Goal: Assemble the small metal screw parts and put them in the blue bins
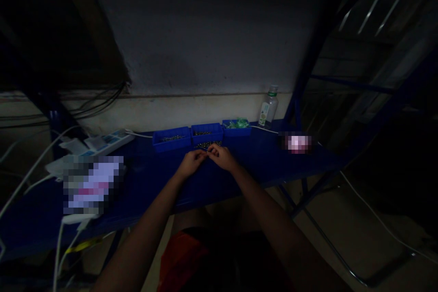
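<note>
Left hand (193,163), right hand (222,157): fingertips meet; whether anything is grasped, cannot tell; small parts (202,145) lie just beyond. Light, steady pinching suits.

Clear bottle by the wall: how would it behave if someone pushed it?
The bottle would probably tip under a high push, being tall and narrow. It looks see-through with no obvious liquid, so likely light, though dimness leaves that unsure. Toppled, its rounded-looking body might roll across the blue table.

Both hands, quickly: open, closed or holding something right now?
Left hand: pinched closed; whether it holds anything cannot be told.
Right hand: also pinched closed; too dark to tell any hold.
</note>
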`<state>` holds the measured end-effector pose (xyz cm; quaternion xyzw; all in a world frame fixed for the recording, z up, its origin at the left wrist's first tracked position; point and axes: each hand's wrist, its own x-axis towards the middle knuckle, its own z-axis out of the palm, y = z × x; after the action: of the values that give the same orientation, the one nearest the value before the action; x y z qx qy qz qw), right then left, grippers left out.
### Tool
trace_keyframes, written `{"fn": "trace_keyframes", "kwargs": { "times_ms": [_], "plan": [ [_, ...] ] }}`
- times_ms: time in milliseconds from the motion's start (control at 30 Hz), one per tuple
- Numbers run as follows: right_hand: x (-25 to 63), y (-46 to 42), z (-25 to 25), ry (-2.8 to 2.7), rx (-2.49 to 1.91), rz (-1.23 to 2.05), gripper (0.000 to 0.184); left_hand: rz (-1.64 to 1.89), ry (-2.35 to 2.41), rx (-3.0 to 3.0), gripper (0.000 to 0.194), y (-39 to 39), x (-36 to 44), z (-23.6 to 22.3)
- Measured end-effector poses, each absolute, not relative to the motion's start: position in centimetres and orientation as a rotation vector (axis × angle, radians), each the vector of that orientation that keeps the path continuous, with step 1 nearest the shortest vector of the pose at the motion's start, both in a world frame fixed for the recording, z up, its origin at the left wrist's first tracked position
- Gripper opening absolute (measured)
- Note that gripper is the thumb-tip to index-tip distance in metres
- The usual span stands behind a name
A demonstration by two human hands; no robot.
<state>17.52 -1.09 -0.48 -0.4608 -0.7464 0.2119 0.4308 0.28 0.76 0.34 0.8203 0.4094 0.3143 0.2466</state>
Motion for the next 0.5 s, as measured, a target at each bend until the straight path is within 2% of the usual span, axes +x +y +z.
{"fn": "trace_keyframes", "kwargs": {
  "times_ms": [500],
  "plan": [
    [17.47,-0.33,-1.46,-1.903,-1.191,0.513,0.017,0.963,1.150,2.189,0.027,0.53,0.27,0.70]
  ]
}}
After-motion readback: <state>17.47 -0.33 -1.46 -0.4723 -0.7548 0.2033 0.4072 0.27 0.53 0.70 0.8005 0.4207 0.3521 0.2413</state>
